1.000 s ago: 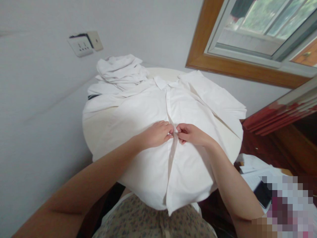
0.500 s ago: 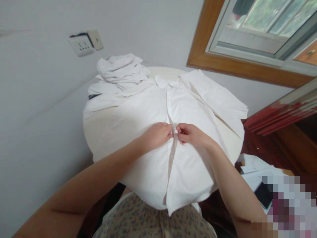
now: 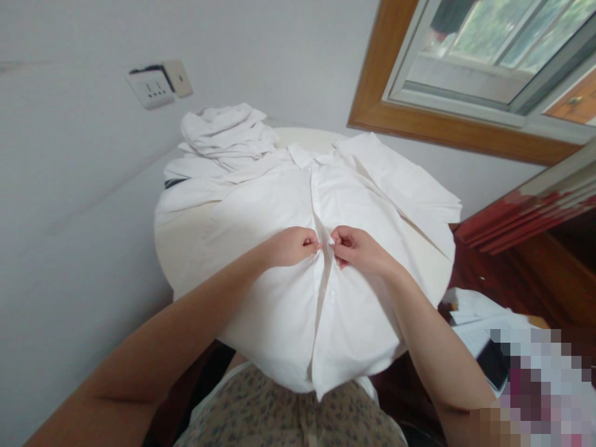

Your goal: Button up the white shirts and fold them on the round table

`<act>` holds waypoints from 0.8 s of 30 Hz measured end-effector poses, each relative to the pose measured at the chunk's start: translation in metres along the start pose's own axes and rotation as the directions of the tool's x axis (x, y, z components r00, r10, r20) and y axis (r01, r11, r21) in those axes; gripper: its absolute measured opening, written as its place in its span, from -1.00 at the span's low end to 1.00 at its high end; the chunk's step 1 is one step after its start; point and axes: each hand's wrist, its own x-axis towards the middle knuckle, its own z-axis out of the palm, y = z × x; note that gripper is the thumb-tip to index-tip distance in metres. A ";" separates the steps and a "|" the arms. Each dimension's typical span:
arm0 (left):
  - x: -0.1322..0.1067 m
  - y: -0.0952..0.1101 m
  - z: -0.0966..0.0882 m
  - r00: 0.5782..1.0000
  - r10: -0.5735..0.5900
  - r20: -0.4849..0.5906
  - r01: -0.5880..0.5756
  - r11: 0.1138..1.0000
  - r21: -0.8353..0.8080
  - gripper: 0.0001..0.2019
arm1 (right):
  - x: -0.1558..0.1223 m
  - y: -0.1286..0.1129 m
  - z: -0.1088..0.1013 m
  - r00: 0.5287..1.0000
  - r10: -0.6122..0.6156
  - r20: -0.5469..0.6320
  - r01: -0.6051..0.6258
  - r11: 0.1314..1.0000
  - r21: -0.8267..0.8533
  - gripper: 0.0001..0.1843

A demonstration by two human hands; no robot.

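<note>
A white button-up shirt [image 3: 274, 310] lies front up on a round, cream-coloured table [image 3: 186, 248], its collar at the far side. The lower front hangs over the near edge. My left hand [image 3: 295, 246] pinches one edge of the front opening, about midway down. Just across the gap, my right hand [image 3: 351, 247] pinches the other edge, a small tip of white cloth showing at its fingertips. Between my hands the two edges stand slightly apart, and below them the opening is parted too. Any button at my fingertips is too small to make out.
A heap of white clothes [image 3: 223, 133] sits at the table's far left, by the wall with a socket [image 3: 151, 88]. A wood-framed window [image 3: 367, 93] is beyond the table. Red-and-white curtains [image 3: 512, 211] hang at right, above papers and a dark flat object [image 3: 492, 366].
My hands have drawn slightly apart, widening the gap between the shirt's front edges. My left hand has turned a little, so its pinching fingers show more. The view has shifted slightly.
</note>
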 end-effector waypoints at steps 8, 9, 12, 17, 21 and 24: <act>0.001 0.002 -0.001 1.000 0.002 0.030 -0.002 1.000 0.019 -0.71 | 0.003 0.002 0.006 1.000 -0.010 0.006 0.010 1.000 0.029 -0.87; 0.001 0.002 -0.001 1.000 0.005 0.026 -0.005 1.000 0.022 -0.70 | 0.004 0.005 0.006 1.000 -0.011 0.018 0.011 1.000 0.023 -0.88; 0.002 0.003 0.000 1.000 0.012 0.001 -0.012 0.999 0.035 -0.68 | 0.007 0.010 0.007 0.999 -0.017 0.031 0.016 1.000 0.026 -0.89; 0.001 0.005 0.003 1.000 0.011 -0.010 -0.011 0.998 0.065 -0.67 | 0.008 0.007 0.007 0.998 0.049 0.030 -0.052 0.992 0.113 -0.89; 0.001 0.006 0.003 1.000 0.009 -0.003 -0.008 0.996 0.087 -0.66 | 0.008 0.006 0.008 0.993 0.114 0.043 -0.120 0.978 0.171 -0.91; 0.001 0.005 0.002 1.000 0.007 0.007 -0.007 0.996 0.087 -0.67 | 0.009 0.008 0.008 0.992 0.114 0.049 -0.122 0.970 0.211 -0.90</act>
